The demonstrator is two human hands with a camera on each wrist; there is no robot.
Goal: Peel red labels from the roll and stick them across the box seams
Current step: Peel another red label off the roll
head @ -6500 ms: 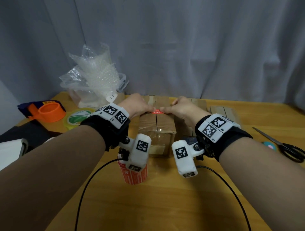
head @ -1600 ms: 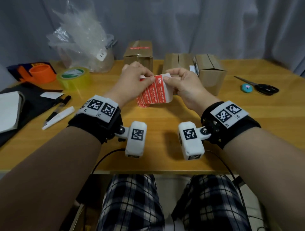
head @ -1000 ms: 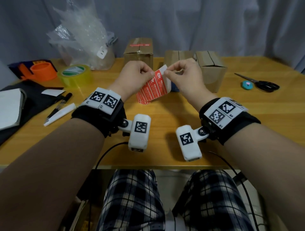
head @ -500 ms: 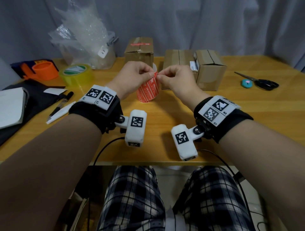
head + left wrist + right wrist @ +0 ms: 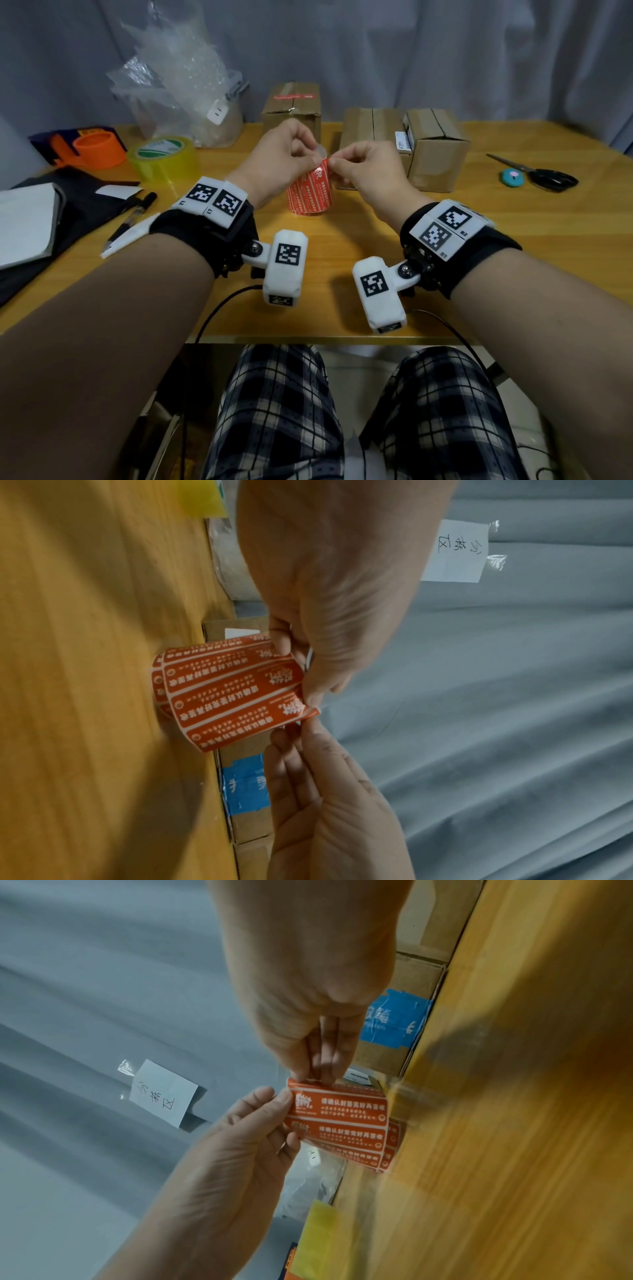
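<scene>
A roll of red labels (image 5: 310, 197) stands upright on the wooden table (image 5: 329, 260) between my hands. My left hand (image 5: 317, 155) pinches the top edge of the loose strip (image 5: 236, 691). My right hand (image 5: 334, 165) pinches the lifted corner of the end label (image 5: 310, 713), also seen under its fingertips (image 5: 320, 1073) in the right wrist view. At the back stands a cardboard box (image 5: 293, 106) with a red label (image 5: 294, 97) across its top seam. Two more boxes (image 5: 373, 137) (image 5: 436, 149) sit side by side behind my right hand.
At the left are a yellow tape roll (image 5: 162, 159), an orange tape dispenser (image 5: 96, 149), pens (image 5: 132, 216), a notebook (image 5: 25, 222) and a tub with bubble wrap (image 5: 185, 89). Scissors (image 5: 537, 174) and a small teal object (image 5: 512, 177) lie at the right.
The slanted label strip held up a second ago came down, and the roll now stands upright on the table. Both hands closed in on its top edge.
</scene>
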